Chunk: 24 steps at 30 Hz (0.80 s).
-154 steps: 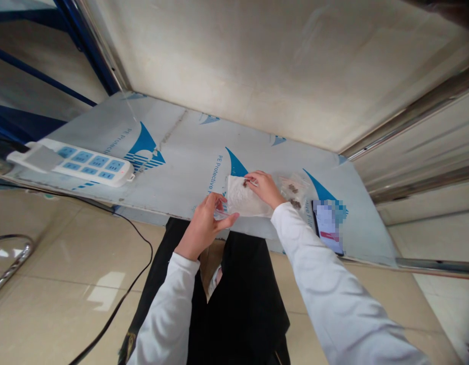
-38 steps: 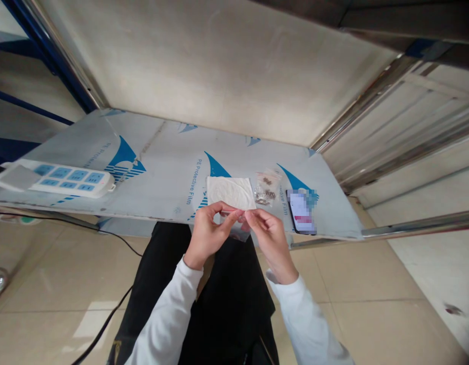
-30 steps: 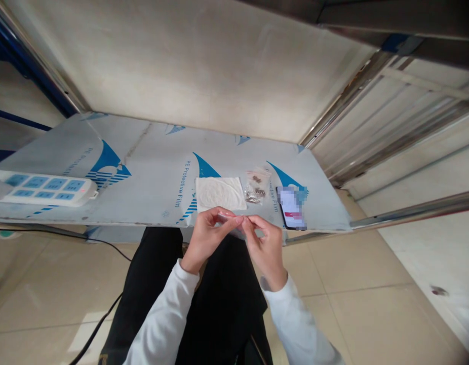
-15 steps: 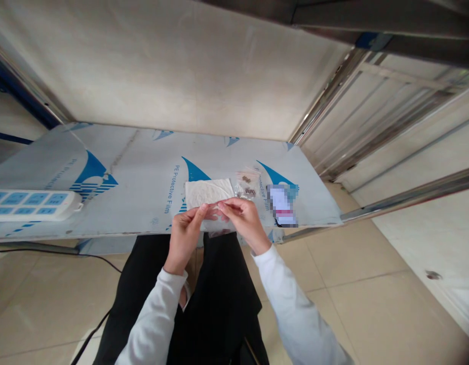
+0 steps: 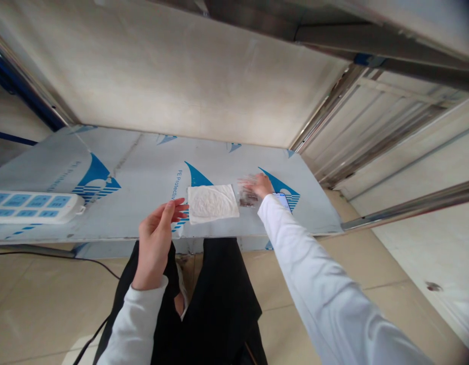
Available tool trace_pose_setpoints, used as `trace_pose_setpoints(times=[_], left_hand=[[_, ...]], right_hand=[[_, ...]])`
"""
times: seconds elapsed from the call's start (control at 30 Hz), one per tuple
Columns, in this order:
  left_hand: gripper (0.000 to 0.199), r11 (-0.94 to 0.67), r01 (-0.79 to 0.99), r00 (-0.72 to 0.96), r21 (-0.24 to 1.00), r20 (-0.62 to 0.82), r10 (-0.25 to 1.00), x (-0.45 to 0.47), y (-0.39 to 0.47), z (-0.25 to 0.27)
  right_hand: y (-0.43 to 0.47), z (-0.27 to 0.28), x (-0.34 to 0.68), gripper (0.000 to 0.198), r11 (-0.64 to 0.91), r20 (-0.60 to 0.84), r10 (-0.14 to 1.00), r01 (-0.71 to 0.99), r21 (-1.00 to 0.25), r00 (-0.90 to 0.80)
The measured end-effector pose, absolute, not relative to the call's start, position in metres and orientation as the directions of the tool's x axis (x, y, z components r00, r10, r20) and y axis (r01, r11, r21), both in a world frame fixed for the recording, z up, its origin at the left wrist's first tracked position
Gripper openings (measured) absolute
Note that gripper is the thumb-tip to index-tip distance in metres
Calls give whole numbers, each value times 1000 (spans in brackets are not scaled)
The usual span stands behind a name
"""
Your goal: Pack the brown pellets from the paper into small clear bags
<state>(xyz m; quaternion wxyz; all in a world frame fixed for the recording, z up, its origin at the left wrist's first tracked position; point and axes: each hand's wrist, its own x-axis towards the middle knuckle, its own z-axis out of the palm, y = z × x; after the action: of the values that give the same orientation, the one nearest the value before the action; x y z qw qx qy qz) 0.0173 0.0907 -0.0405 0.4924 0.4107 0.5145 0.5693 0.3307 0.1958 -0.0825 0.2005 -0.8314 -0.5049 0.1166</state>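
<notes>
My left hand (image 5: 157,234) hovers near the table's front edge, its fingers loosely apart with nothing visible in them. Its fingertips come close to the left side of a white folded cloth or tissue (image 5: 213,204), which lies flat with a round wrinkled mark. My right hand (image 5: 262,185) reaches over small clear plastic bags (image 5: 247,198) with dark brown contents. Motion blurs its fingers, so I cannot make out whether it grips a bag.
The table (image 5: 143,177) is covered in printed protective film. At its left end lies a white power strip (image 5: 33,207) with blue labels. A phone (image 5: 282,201) is partly behind my right sleeve. Metal posts (image 5: 409,205) and a back panel (image 5: 189,76) border the table.
My hands were together in front of the cloth, holding a small clear plastic piece. They have parted: the left moved left, the right moved right and forward to the bags. The cloth is uncovered.
</notes>
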Motion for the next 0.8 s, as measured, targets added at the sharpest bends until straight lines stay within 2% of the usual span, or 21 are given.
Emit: trace_pose_setpoints(times=[0.13,0.4,0.53,0.8], left_hand=[[34,25,-141,-181,990,-50,982,16,91,-43],[33,24,-148,-143,989,-46,989,14,92,-44],[31,26,-190,-165,981,-58,985,11,94,-45],[33,19,-224,-205,974,-66,976,6,99,-48]], right_hand=[[207,-88,337,52,-410,-65,908,843,-347,415],[222,-87,347,30,-370,-104,929,886,-281,355],[221,-71,354,24,-326,-23,942,892,-314,336],[218,-10,368,24,-219,239,909,880,-421,341]])
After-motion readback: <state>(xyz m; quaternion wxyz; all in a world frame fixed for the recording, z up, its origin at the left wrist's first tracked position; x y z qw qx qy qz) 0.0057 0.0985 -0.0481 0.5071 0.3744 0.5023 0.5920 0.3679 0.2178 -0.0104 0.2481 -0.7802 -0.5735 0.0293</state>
